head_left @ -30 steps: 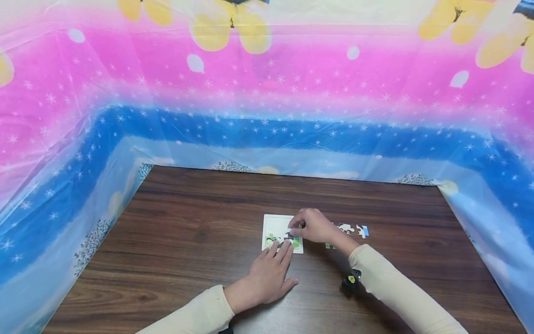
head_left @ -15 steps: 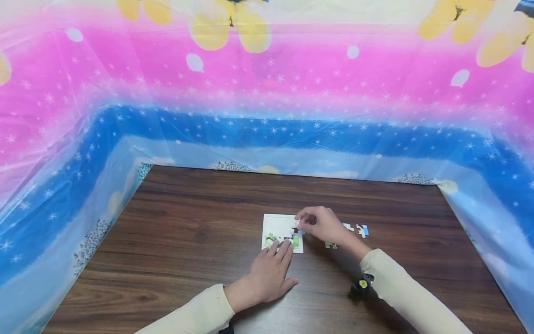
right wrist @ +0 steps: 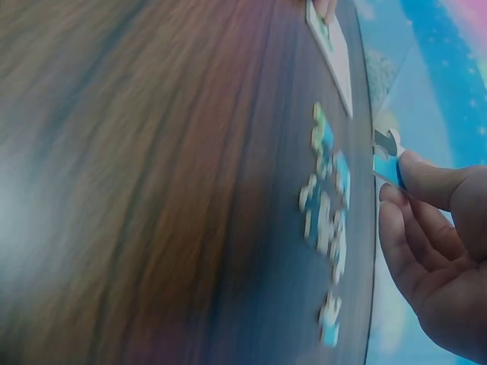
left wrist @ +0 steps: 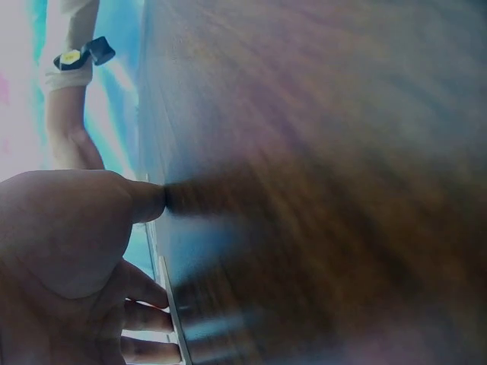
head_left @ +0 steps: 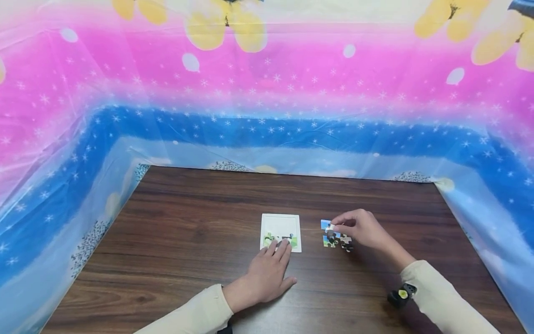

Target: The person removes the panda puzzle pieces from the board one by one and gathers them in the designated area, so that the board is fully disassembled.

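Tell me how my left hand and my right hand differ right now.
Your left hand rests its fingers on the puzzle board, while your right hand pinches a puzzle piece.
The left hand's fingers are straight; the right hand's are curled.
The left hand is at the board's near edge, the right hand by the loose pieces.
Both come out of cream sleeves.

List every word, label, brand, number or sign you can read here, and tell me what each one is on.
No readable text anywhere.
Yellow spot on the black device at the right wrist: too small to tell whether it carries lettering.
Puzzle pieces, puzzle board and patterned backdrop: no lettering I can make out.
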A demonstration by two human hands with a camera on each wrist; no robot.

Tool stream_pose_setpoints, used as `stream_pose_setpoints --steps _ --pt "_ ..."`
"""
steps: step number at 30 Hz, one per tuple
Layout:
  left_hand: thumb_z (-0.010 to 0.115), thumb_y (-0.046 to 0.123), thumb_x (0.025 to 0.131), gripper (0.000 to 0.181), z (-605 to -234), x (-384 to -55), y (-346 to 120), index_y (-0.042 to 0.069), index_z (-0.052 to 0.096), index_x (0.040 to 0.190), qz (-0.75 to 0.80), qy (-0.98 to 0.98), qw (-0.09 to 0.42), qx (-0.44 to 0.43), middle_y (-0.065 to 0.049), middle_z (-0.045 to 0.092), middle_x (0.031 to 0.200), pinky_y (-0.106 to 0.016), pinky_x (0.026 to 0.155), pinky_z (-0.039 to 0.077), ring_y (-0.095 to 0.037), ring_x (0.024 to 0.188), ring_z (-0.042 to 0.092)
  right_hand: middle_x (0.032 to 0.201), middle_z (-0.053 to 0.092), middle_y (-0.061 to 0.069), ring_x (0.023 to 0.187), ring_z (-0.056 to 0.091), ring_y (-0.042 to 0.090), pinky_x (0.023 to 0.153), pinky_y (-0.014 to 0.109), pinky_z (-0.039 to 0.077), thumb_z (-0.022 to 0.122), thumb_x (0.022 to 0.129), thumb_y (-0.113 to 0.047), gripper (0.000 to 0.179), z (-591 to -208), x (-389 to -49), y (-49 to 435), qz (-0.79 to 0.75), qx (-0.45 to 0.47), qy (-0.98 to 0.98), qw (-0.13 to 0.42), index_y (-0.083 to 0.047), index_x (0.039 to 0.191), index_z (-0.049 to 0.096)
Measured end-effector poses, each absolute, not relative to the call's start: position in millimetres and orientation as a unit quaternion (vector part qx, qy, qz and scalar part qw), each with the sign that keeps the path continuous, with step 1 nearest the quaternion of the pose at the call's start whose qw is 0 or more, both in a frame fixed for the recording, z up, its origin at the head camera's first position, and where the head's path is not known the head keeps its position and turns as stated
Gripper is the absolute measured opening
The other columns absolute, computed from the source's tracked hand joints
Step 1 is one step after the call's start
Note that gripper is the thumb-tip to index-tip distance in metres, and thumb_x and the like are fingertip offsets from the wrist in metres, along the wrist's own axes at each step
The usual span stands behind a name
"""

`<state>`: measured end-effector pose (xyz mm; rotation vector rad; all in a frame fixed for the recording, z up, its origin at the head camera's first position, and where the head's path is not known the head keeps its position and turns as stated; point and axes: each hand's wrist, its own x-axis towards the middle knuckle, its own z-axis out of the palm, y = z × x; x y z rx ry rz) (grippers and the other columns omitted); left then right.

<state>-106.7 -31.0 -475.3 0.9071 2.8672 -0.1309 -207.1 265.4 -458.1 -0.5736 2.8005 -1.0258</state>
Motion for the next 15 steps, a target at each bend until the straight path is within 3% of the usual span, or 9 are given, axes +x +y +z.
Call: stream_pose_setpoints --steps 7,15 --pt "0.040 0.061 0.103 0.078 -476.4 -107.0 -29.9 0.007 0.036 0.159 -0.045 0.953 0.065 0.294 -0.011 0.032 0.166 -0.041 0.116 0.039 -0.030 0.150 0.035 0.107 0.078 -0.001 0.100 0.071 0.020 0.079 0.038 0.056 0.077 0.093 -0.020 0.011 -463.1 -196.6 303.8 -0.299 -0.168 0.939 0.021 -0.024 0.102 0.082" --pt "0.041 0.061 0.103 0.078 -477.9 -107.3 -28.9 0.007 0.037 0.158 -0.041 0.952 0.070 0.294 -0.011 0.033 0.166 -0.041 0.116 0.039 -0.030 0.150 0.036 0.107 0.077 0.005 0.092 0.071 0.020 0.074 0.042 0.056 0.075 0.094 -0.017 0.013 -468.1 -186.5 329.3 -0.277 -0.145 0.950 0.020 -0.020 0.104 0.082"
